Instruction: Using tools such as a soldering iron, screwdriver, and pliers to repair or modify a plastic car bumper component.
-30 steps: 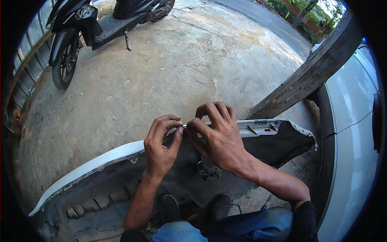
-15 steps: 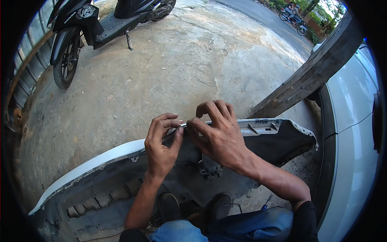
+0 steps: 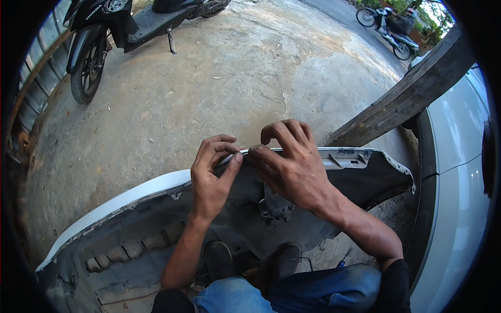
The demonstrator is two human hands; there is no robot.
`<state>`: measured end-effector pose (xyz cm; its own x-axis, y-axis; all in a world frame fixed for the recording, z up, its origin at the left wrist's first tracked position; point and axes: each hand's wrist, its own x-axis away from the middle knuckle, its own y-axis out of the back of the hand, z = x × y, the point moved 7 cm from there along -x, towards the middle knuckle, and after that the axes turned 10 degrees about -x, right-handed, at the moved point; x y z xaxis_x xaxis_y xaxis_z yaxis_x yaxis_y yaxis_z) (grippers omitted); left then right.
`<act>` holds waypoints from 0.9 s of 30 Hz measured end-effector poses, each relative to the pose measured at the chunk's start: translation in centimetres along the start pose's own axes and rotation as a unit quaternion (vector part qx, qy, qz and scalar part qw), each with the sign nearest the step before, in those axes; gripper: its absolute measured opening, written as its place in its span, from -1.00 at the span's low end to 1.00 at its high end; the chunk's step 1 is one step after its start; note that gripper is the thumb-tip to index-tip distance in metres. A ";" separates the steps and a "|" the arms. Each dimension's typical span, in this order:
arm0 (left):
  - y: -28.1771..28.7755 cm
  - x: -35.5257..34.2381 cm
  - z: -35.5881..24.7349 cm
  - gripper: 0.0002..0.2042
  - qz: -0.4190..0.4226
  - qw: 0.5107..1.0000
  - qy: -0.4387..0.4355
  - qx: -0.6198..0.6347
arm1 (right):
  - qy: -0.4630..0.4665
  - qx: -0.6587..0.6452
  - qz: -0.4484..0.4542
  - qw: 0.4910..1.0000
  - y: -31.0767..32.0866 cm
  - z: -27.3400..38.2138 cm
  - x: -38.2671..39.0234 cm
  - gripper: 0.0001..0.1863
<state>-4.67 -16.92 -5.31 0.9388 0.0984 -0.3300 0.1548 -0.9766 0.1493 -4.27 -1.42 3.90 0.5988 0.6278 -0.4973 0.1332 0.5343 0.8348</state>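
A long white car bumper point(image 3: 125, 194) lies across my legs and feet, its dark inner side facing me and its flanged edge uppermost. My left hand point(image 3: 214, 175) curls at that edge, thumb tip and bent fingers closed around it. Just to its right, my right hand point(image 3: 284, 161) has bent fingers pressed to the same edge, its knuckles raised and some fingertips hidden. Whatever small part may be between them is too hidden to make out. A dark round fitting point(image 3: 274, 211) sits inside the bumper beneath my right hand.
A black scooter point(image 3: 135, 31) stands upper left beside corrugated sheeting point(image 3: 36, 83). A weathered post point(image 3: 402, 91) slants up at right, beside a pale car point(image 3: 454, 208). A screwdriver point(image 3: 343, 261) lies lower right on the concrete point(image 3: 156, 115). A motorbike point(image 3: 389, 31) with riders passes on the road.
Both hands and the bumper edge appear slightly higher and further right, with the background shifting too; the grip looks much the same. A passing motorbike has come into view at upper right.
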 end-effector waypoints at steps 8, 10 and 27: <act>-0.1 0.0 1.0 -0.83 0.057 0.990 0.016 0.126 | -0.014 0.002 -0.035 0.999 0.5 0.2 0.1 -0.79; -0.2 0.1 1.0 -0.81 0.067 0.990 0.013 0.123 | -0.017 0.002 -0.040 0.999 0.4 0.2 0.2 -0.79; -0.7 -0.5 1.6 -0.83 0.096 0.982 0.092 0.136 | -0.061 0.003 0.034 0.998 -0.7 0.7 -1.5 -0.76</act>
<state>-5.70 -16.61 -6.76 0.9862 -0.0843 -0.1422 -0.0950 -0.9930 -0.0701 -4.69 -3.10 4.24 0.6987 0.5885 -0.4067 0.0926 0.4893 0.8672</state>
